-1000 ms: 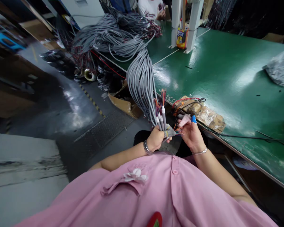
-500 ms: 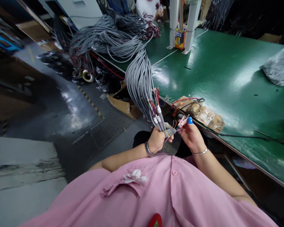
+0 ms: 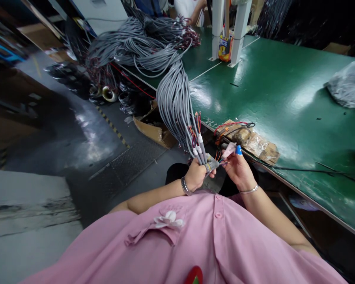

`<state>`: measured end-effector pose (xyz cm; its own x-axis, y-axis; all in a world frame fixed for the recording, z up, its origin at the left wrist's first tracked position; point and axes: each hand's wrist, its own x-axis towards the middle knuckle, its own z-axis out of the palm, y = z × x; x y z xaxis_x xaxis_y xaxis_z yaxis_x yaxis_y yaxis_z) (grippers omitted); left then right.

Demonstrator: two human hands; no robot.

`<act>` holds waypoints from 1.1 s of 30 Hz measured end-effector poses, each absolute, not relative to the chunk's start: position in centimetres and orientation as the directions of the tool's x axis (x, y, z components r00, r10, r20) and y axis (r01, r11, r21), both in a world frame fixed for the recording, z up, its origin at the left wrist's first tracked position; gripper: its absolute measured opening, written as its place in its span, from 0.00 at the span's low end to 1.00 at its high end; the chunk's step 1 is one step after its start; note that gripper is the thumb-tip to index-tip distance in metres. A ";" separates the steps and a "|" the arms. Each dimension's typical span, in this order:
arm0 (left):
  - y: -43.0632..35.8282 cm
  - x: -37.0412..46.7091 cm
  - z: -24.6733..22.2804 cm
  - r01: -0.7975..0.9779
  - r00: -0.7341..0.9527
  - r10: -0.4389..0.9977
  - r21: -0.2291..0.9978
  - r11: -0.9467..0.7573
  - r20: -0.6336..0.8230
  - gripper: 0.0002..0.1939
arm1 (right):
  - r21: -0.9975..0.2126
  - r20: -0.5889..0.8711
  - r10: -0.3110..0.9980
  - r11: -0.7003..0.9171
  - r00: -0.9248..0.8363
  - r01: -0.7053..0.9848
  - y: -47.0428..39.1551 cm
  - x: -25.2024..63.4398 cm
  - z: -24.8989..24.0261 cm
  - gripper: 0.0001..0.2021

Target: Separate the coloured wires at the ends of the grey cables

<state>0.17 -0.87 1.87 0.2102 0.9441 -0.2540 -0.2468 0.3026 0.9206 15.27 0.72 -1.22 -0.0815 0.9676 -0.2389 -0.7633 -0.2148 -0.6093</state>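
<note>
My left hand [image 3: 197, 173] is closed around several grey cables [image 3: 201, 153], with a knitted grey cover on a finger. White collars ring the cables near their stripped ends, where coloured wires [image 3: 198, 122] fan upward. Thin coloured wires [image 3: 221, 162] stick out past my left fingertips toward my right hand [image 3: 236, 167]. The right fingers are pinched at those wires; a blue cover [image 3: 238, 150] sits on the thumb and something pale pink [image 3: 229, 150], whose kind I cannot make out, is at the fingers. The cables run up to a long grey cable bundle [image 3: 174, 98] hanging over the table edge.
On the green table [image 3: 284, 86], a worn wooden block [image 3: 254, 144] with red and black leads lies by the edge. A plastic bag [image 3: 349, 85] rests at right. White posts [image 3: 238, 33] stand behind. Below is an open cardboard box [image 3: 154, 132]. Another person [image 3: 186, 10] is at the back.
The pale pink thing at my right fingers has turned and shows a broader face. Both hands stay almost in place. At the back, the other person's arm has shifted.
</note>
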 end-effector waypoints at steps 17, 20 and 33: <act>-0.8 0.3 1.8 -0.273 0.165 0.966 0.932 0.238 -0.199 0.18 | -0.722 -0.156 0.987 -0.137 -0.034 -0.679 1.3 15.8 -1.5 0.20; -0.8 0.5 1.7 -0.261 0.176 0.963 0.934 0.245 -0.204 0.18 | -0.748 -0.108 0.994 -0.060 0.033 -0.661 1.6 15.5 -2.3 0.21; -0.7 0.8 1.1 -0.245 0.164 0.965 0.939 0.243 -0.207 0.18 | -0.641 -0.213 0.977 -0.136 0.005 -0.755 2.0 14.3 -2.5 0.18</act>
<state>0.81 -0.66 1.09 0.1637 0.9646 -0.2069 -0.2446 0.2429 0.9387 14.33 1.97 -2.52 0.0048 0.9771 -0.2128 -0.7552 -0.1360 -0.6412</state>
